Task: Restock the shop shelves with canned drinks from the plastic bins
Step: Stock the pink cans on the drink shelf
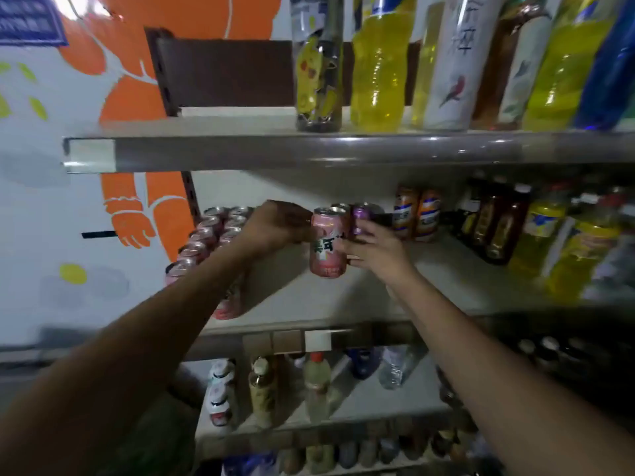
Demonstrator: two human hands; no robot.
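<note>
A pink can hangs upright over the middle shelf, between both hands. My left hand grips it from the left near the top. My right hand curls round its right side and lower half, and its fingers also reach the purple can just behind. Two rows of pink cans stand on the shelf's left end, partly hidden by my left forearm. Another can top shows behind the held one.
Two orange cans and dark and yellow bottles stand to the right on the middle shelf. Tall bottles fill the top shelf above its rail. Lower shelves hold more bottles. A painted wall lies left.
</note>
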